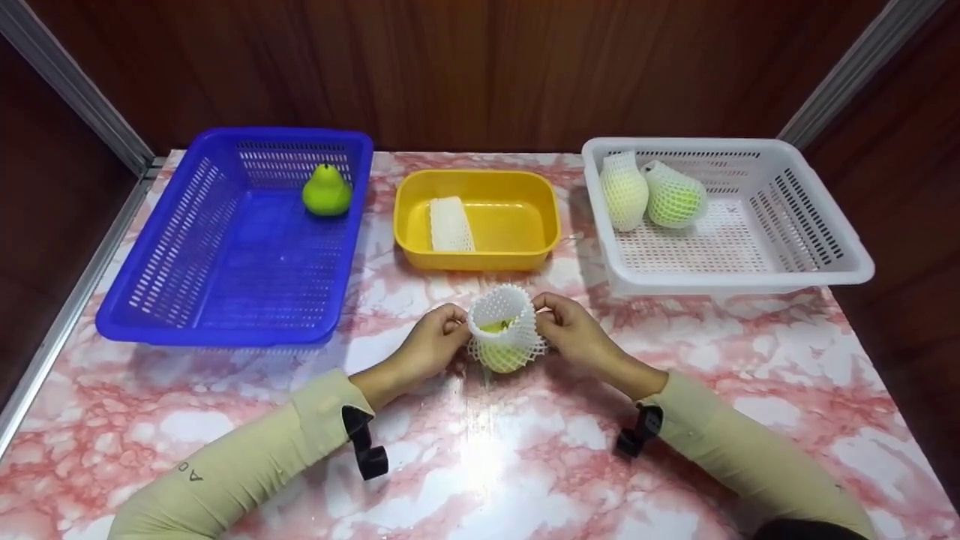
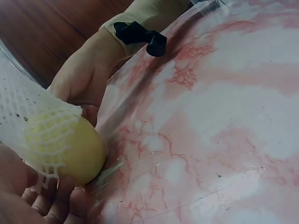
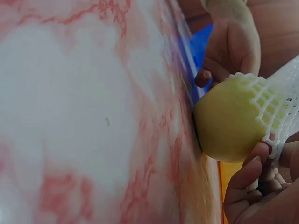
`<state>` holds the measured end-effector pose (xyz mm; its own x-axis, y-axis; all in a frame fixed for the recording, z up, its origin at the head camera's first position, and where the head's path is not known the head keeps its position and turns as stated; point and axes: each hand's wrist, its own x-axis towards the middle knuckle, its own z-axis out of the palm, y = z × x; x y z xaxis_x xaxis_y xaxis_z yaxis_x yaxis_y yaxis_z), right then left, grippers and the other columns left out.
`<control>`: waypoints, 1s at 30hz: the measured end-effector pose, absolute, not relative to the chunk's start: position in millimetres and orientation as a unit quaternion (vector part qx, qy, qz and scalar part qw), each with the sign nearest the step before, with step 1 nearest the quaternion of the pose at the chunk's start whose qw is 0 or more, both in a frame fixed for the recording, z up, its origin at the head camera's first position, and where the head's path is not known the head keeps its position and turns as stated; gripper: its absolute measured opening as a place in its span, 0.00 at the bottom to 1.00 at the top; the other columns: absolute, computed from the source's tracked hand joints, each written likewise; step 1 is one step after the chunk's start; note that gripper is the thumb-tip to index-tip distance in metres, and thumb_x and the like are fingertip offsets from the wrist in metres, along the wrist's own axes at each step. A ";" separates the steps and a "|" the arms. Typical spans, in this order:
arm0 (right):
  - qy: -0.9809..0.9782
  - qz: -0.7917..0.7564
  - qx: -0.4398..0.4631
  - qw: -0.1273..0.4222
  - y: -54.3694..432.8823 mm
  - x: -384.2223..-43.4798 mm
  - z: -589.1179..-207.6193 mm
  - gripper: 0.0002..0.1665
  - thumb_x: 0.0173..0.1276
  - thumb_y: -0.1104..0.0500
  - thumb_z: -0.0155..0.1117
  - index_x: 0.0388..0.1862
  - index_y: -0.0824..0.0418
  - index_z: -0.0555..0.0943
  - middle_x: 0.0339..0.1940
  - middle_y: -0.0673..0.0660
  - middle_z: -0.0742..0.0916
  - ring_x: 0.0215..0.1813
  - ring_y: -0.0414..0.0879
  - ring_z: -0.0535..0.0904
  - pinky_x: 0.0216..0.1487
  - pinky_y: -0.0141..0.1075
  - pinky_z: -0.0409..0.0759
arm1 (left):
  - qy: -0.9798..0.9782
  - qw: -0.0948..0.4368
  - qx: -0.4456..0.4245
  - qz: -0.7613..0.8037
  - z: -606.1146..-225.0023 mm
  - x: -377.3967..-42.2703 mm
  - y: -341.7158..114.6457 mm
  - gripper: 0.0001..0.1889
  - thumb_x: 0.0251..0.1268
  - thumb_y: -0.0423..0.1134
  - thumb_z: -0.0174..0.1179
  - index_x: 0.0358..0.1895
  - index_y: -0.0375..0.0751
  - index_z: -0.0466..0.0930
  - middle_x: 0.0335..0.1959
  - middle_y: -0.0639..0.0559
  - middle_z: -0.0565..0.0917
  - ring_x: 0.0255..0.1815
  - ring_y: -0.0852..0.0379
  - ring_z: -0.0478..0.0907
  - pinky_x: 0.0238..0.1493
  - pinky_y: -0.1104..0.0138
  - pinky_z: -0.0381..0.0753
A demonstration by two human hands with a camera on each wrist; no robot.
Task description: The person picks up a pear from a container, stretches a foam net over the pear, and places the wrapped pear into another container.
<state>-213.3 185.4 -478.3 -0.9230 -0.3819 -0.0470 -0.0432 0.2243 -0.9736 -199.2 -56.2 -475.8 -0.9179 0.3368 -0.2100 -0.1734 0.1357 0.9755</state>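
Observation:
A yellow-green pear [image 1: 501, 358] stands on the table between my hands, its rounded bottom bare. Around its upper part sits a white foam net sleeve [image 1: 504, 306], its wide mouth rising above the stem. My left hand [image 1: 431, 341] pinches the sleeve's edge on the left side; in the left wrist view its fingers [image 2: 60, 200] are close under the pear. On the opposite side my right hand [image 1: 576, 339] pinches the net, and the right wrist view shows thumb and finger [image 3: 254, 163] on the lower mesh edge.
A blue basket [image 1: 217, 337] at left holds one green pear [image 1: 327, 191]. Behind my hands, a yellow bin [image 1: 480, 260] contains flat white foam net [image 1: 451, 225]. The white basket [image 1: 742, 279] at right holds two net-covered pears [image 1: 624, 196]. Wooden panels [image 1: 480, 75] enclose the table.

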 end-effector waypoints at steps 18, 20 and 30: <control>0.789 -0.583 -0.140 0.136 187.5 -212.3 -481.2 0.21 0.80 0.67 0.51 0.68 0.69 0.75 0.33 0.55 0.87 0.26 0.41 0.74 0.27 0.29 0.73 | 0.792 0.075 0.138 0.590 -476.6 -196.9 -59.0 0.21 0.66 0.22 0.55 0.62 0.33 0.75 0.58 0.38 0.78 0.56 0.42 0.79 0.59 0.54 0.80; 0.794 -0.576 -0.141 0.135 187.5 -212.3 -480.7 0.21 0.80 0.65 0.52 0.67 0.69 0.76 0.36 0.56 0.87 0.29 0.41 0.76 0.32 0.30 0.76 | 0.779 0.086 0.156 0.601 -474.3 -195.3 -60.3 0.23 0.65 0.22 0.55 0.64 0.32 0.75 0.62 0.38 0.76 0.61 0.41 0.76 0.63 0.54 0.79; 0.809 -0.558 -0.145 0.116 190.3 -213.9 -475.2 0.18 0.79 0.63 0.56 0.62 0.68 0.80 0.48 0.60 0.86 0.43 0.46 0.81 0.44 0.33 0.82 | 0.730 0.167 0.213 0.628 -470.7 -191.6 -59.3 0.32 0.61 0.29 0.67 0.70 0.34 0.68 0.64 0.38 0.73 0.53 0.43 0.83 0.53 0.60 0.85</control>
